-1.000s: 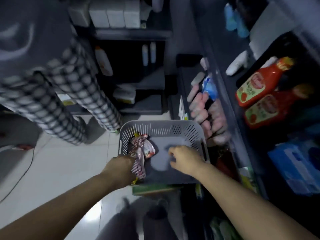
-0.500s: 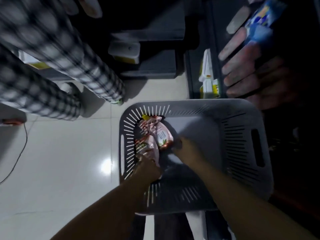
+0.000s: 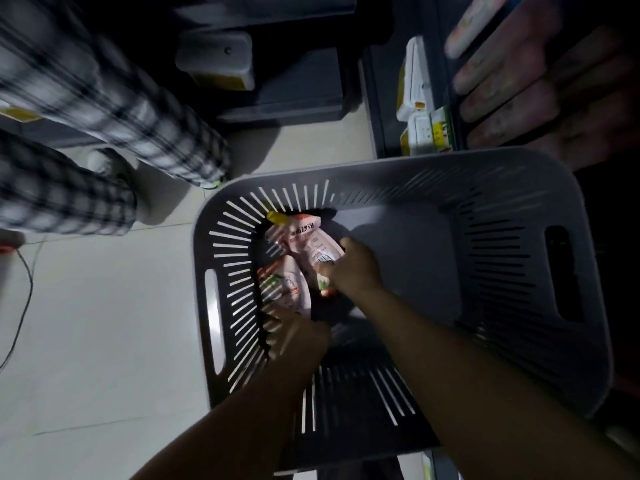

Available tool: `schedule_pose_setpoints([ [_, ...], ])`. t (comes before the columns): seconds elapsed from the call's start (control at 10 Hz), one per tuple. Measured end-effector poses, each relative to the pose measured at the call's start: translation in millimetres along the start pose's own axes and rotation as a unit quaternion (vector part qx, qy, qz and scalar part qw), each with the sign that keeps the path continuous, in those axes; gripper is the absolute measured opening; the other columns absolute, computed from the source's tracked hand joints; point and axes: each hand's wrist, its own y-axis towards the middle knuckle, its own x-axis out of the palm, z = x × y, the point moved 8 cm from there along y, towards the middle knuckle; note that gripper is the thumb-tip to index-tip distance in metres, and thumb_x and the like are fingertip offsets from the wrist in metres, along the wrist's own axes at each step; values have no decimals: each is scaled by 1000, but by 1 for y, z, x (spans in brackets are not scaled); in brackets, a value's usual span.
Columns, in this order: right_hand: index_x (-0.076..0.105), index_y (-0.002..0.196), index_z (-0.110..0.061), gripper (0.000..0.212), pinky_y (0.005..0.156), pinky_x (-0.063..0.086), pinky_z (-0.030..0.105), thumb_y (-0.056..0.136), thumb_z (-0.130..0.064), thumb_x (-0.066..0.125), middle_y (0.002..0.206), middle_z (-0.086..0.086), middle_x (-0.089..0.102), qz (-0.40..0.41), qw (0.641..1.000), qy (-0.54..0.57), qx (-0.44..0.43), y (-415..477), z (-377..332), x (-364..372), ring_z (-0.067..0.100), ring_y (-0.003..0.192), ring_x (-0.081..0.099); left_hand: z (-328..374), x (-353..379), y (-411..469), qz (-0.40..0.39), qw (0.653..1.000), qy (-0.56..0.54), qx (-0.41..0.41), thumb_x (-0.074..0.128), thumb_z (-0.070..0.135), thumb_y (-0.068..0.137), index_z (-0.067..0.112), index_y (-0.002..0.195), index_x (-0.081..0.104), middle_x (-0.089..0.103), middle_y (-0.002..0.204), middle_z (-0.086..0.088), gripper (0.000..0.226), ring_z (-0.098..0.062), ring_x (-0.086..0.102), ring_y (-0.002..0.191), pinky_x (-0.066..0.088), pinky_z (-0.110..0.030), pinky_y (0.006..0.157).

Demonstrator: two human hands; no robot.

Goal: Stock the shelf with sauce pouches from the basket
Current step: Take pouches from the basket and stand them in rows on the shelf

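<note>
From my end I see both hands down inside the grey basket (image 3: 415, 168), whose far rim sits just in front of the shelf (image 3: 377, 98). The right hand (image 3: 351, 270) has its fingers curled round the near end of a barcode pouch (image 3: 313, 242), which lies in the basket's far left corner. The left hand (image 3: 296, 339) is blurred, but its fingers look closed on the near end of a second pouch (image 3: 284, 285), which lies just beside the first, against the slotted left wall. A yellow tip (image 3: 275, 217) pokes out in that corner. On the shelf I make out blurred pink packs (image 3: 512, 81) and small white and yellow boxes (image 3: 420, 112). To the left, another person's checked trousers (image 3: 114, 109) stand on the pale floor (image 3: 97, 323), where a thin cable (image 3: 24, 299) runs.
</note>
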Motion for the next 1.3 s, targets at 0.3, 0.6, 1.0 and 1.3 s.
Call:
schedule_pose_setpoints([
  [0.3,45,75,-19,26,60,35,31,74,-11,70,87,21,66,124,991,-33,-25,-46,40,-96,37,83,64,30,5,-23,-153,980,48,119,46,12,93,-10,117,57,65,105,-27,34,-20,69,90,48,-17,66],
  [0.6,66,102,-5,30,69,53,35,72,-11,67,102,16,65,-20,888,-414,-197,-68,35,-45,34,91,65,73,-48,-8,-37,982,50,180,59,7,84,2,74,64,67,66,-14,12,-19,67,53,54,-27,53],
  [1.0,57,113,-3,53,90,51,46,69,-21,80,114,13,63,59,984,105,130,-24,118,-76,31,103,62,21,-18,36,-35,850,-525,34,62,-2,82,1,92,61,68,59,-8,11,-16,65,48,53,-23,45],
  [1.3,58,112,-6,52,89,52,38,67,-17,82,110,6,66,5,984,118,137,-9,108,-52,25,102,63,28,19,56,-52,870,-489,34,70,6,78,6,92,58,66,107,-18,19,-31,64,89,54,-44,79],
])
